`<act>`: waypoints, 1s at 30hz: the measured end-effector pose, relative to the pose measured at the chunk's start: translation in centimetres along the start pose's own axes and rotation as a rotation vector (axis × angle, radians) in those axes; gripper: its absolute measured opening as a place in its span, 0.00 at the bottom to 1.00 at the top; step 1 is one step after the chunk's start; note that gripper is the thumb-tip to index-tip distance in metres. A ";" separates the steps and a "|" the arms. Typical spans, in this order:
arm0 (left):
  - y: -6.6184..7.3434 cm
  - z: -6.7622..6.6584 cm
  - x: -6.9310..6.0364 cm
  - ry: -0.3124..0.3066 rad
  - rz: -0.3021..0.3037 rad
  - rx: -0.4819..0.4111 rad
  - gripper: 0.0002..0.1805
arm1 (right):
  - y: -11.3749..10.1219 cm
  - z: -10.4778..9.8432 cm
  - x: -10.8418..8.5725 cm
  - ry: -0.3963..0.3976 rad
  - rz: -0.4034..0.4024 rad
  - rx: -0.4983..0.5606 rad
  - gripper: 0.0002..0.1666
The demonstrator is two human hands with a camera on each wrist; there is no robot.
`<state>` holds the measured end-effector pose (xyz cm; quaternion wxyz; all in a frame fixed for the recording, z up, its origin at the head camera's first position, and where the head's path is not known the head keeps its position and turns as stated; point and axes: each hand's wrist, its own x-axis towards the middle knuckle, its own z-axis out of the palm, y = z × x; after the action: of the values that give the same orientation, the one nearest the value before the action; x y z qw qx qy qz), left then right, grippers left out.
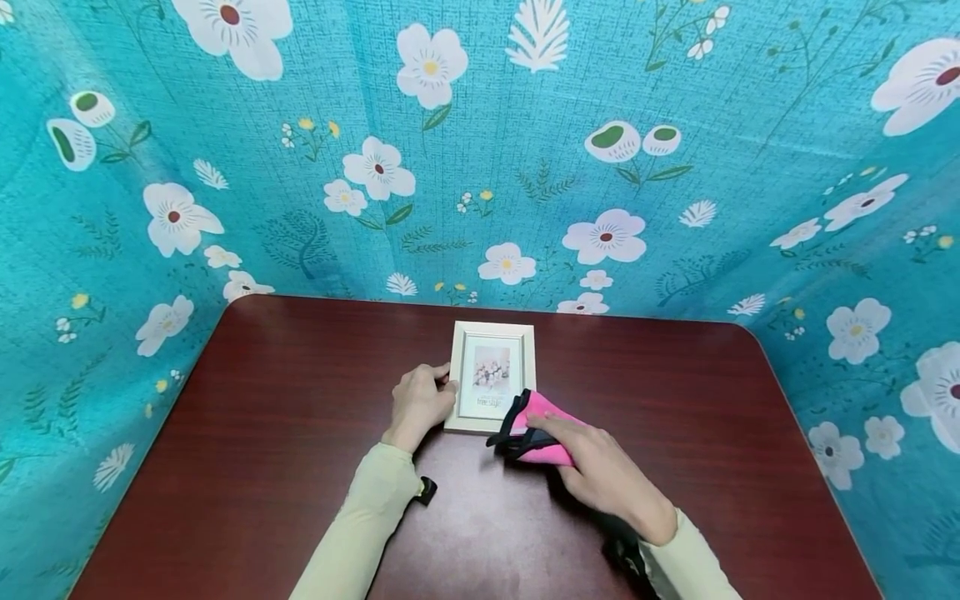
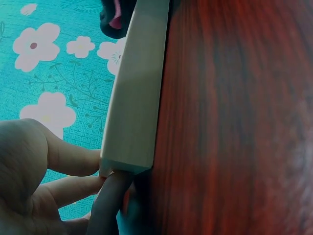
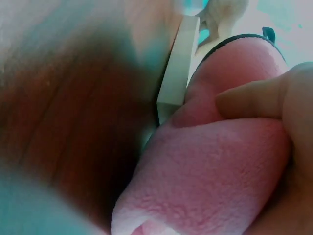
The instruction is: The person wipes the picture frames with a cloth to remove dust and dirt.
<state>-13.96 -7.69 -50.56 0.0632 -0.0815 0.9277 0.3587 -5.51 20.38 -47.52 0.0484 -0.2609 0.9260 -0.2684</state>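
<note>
A pale picture frame [image 1: 491, 375] lies face up near the table's far edge, with a pink flower print behind its pane. My left hand [image 1: 422, 404] holds its left side; in the left wrist view the thumb lies on the front of the frame [image 2: 134, 93] and a fingertip reaches beneath the corner. My right hand [image 1: 607, 471] grips a bunched pink cloth [image 1: 547, 456] with black edging, which covers the frame's near right corner. Up close in the right wrist view, the fluffy cloth [image 3: 205, 166] bulges beneath a finger, against the frame's side [image 3: 178, 68].
The dark reddish wooden table [image 1: 300, 433] has rounded far corners. Around it hangs a turquoise curtain [image 1: 450, 217] with white flowers, close to the far edge. A black strap piece [image 1: 427, 491] shows at the left wrist.
</note>
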 end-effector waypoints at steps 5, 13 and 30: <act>-0.1 -0.2 0.0 0.004 0.014 0.002 0.22 | 0.0 -1.2 0.7 0.053 -0.007 0.030 0.39; 0.0 -0.4 0.0 -0.006 0.011 0.005 0.22 | 1.8 -2.8 3.5 0.191 -0.001 0.081 0.36; 0.0 -0.1 0.1 -0.011 -0.023 0.007 0.21 | 5.2 -1.2 10.0 0.403 0.192 0.216 0.27</act>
<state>-14.01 -7.76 -50.52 0.0726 -0.0898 0.9277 0.3550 -16.73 19.63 -48.74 -0.0842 -0.1061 0.9036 -0.4064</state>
